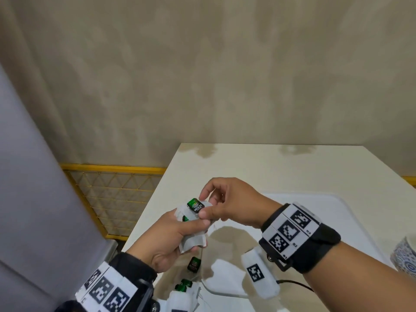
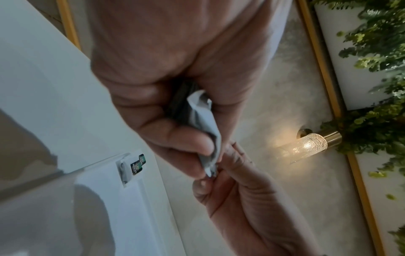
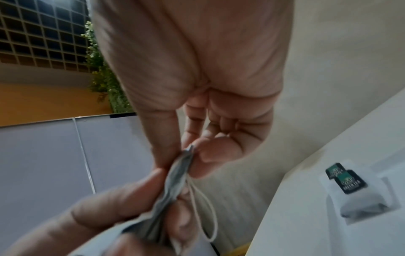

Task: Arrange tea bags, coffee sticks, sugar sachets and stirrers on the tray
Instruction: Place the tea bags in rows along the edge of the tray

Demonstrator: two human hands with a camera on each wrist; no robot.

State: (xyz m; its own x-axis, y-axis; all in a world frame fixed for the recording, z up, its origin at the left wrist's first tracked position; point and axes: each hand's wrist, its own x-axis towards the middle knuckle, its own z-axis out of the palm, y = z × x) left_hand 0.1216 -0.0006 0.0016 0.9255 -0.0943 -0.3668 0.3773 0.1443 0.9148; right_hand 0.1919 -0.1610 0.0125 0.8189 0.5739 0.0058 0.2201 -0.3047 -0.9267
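Tea bags (image 1: pixel 193 235), light, limp, tearable, strung: a bunch is gripped in the left hand (image 1: pixel 165 240), one pinched by the right hand (image 1: pixel 229 202); best taken by the tag (image 1: pixel 195 206).

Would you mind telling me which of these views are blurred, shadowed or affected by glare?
Head view: sharp, wide-angle bend, arm shadows on the table. Left wrist view: dim, the lit wall lamp flares, the left hand is soft. Right wrist view: motion blur smears the tea bags and the right hand.
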